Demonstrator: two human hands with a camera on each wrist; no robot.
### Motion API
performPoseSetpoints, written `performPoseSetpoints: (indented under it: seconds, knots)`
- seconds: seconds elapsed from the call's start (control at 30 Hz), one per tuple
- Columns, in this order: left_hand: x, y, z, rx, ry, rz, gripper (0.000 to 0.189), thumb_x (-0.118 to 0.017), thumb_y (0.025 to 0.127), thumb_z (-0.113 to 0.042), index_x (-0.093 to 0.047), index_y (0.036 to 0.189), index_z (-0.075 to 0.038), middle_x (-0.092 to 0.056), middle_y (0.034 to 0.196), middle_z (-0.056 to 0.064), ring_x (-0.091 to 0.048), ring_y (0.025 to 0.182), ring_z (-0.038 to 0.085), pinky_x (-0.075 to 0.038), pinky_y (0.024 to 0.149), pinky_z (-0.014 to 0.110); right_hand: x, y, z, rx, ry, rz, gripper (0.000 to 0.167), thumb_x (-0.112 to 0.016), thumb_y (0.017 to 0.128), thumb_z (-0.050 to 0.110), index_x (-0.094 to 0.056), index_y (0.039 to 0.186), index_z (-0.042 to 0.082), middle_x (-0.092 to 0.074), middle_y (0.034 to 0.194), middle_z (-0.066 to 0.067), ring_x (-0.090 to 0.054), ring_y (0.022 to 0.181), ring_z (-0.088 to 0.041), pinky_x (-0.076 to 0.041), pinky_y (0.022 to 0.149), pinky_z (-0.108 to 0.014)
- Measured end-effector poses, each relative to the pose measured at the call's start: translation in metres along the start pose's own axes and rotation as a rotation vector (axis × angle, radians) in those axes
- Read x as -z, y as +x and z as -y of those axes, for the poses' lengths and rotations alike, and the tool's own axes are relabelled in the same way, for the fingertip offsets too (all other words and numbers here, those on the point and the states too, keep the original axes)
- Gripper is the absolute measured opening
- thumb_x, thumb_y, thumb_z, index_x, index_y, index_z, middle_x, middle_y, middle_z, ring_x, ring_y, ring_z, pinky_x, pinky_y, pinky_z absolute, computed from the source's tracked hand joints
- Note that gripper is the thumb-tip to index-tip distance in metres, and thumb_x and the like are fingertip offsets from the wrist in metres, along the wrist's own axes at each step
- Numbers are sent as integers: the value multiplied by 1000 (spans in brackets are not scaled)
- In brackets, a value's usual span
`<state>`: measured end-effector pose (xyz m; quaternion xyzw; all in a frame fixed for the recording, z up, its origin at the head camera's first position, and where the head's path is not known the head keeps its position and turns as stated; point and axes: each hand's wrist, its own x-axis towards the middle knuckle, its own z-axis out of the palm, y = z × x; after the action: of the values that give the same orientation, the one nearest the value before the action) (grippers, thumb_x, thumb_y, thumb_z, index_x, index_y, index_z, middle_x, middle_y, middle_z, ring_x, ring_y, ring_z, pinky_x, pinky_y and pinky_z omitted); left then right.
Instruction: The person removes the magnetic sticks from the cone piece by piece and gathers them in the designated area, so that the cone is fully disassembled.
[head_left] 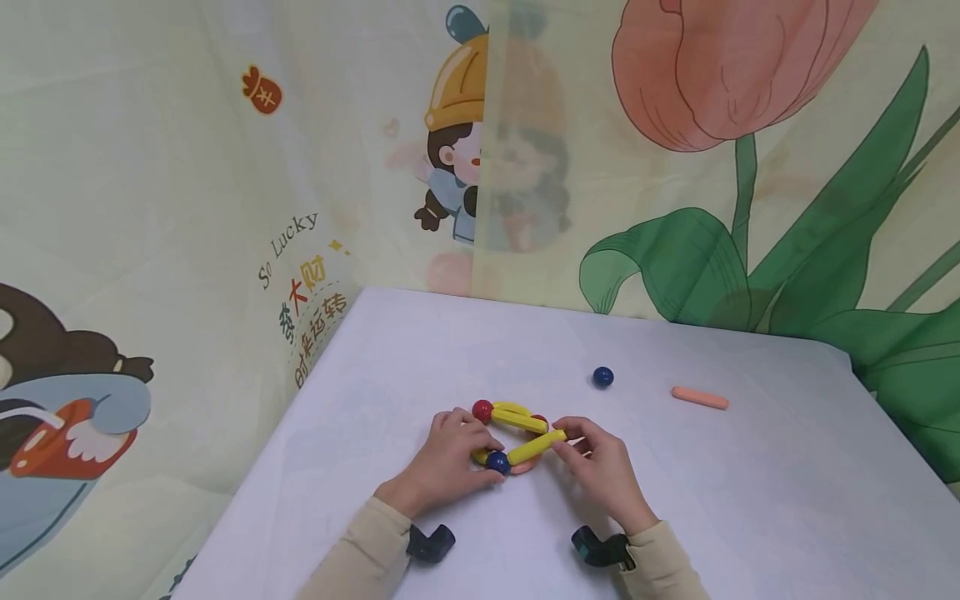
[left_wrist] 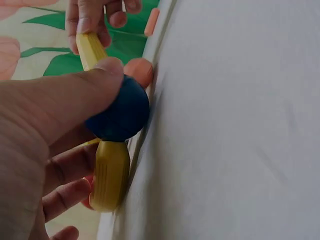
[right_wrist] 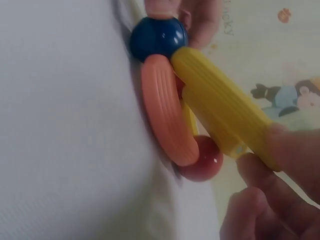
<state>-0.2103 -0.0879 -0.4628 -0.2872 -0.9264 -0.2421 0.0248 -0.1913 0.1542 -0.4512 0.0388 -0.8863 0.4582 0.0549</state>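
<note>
My left hand (head_left: 450,457) grips a blue ball (head_left: 498,462), its thumb across the ball in the left wrist view. With thumb and fingers, my right hand (head_left: 606,471) pinches the free end of a straight yellow rod (head_left: 534,448), whose other end meets that ball. A curved orange rod (right_wrist: 162,112) runs from the ball to a red ball (right_wrist: 205,162) low in the right wrist view. Another yellow rod (left_wrist: 111,175) joins the ball on the left hand's side. Behind, a second red ball (head_left: 482,411) carries a yellow rod (head_left: 517,419) slanting upward off the table.
On the white table (head_left: 750,483), a loose blue ball (head_left: 603,377) lies beyond the hands. Farther right is a loose orange rod (head_left: 700,397). Printed cloth (head_left: 540,275) hangs along the back and left table edges. Each wrist bears a black camera (head_left: 431,544).
</note>
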Motion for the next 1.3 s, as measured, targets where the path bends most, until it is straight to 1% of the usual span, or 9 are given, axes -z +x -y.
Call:
performPoseSetpoints:
  seconds: [0.13,0.33,0.6,0.7,0.83,0.93,1.07,1.13,1.3]
  knots:
    - [-6,1,0,-18,2,-14,38,-80,78,-45,-73,109,-23,-65,102,-13,-42,114,15,-25,107,50,6,1,-6,-14,5,20,24,-75,85,6,-68,107,12,-67,98,-4,-58,73,-14,-49,57,-23]
    - [-11,3,-3,14,-14,-46,33,-81,78,-42,-73,103,-22,-65,99,-13,-42,115,16,-24,109,49,9,0,-8,-8,49,41,23,-76,83,5,-68,103,12,-66,96,-4,-57,67,-14,-48,55,-23]
    - [-10,4,-5,23,-22,-47,31,-80,79,-41,-72,102,-22,-64,99,-13,-41,116,16,-24,110,47,14,0,-7,35,-23,24,21,-76,84,7,-70,103,13,-66,90,-2,-54,65,-13,-45,51,-23]
    - [-8,3,-4,23,-14,-58,31,-81,78,-40,-72,101,-21,-65,98,-13,-41,117,16,-25,110,46,24,2,-11,-16,-1,5,20,-73,87,9,-68,107,10,-64,93,-5,-54,66,-14,-48,53,-23]
    - [-7,4,-3,40,-19,-67,32,-82,77,-39,-72,102,-20,-66,98,-13,-43,118,17,-27,110,45,45,4,-20,-132,80,-82,23,-68,92,11,-64,114,7,-59,98,-11,-56,68,-18,-52,58,-26]
    - [-6,3,-3,58,-35,-64,33,-83,77,-38,-72,103,-20,-66,98,-12,-43,118,17,-28,110,46,57,8,-27,-187,119,-107,27,-65,95,14,-60,121,6,-58,104,-13,-58,74,-22,-53,62,-26]
    - [-7,2,-2,74,-49,-69,34,-84,76,-37,-72,102,-19,-66,97,-12,-44,117,17,-30,110,45,65,13,-38,-218,125,-103,32,-62,96,16,-57,126,4,-58,111,-14,-58,83,-26,-53,65,-23]
    - [-8,3,-2,68,-59,-69,34,-84,76,-37,-72,102,-19,-66,97,-12,-44,116,17,-31,108,45,69,15,-45,-238,109,-113,33,-61,97,15,-56,127,4,-58,114,-15,-58,86,-25,-53,65,-22]
    - [-11,3,-2,69,-82,-61,33,-83,77,-37,-72,103,-19,-64,98,-13,-45,114,16,-38,103,42,86,13,-71,-316,54,-139,34,-57,98,15,-56,130,2,-61,114,-18,-56,81,-20,-49,60,-22]
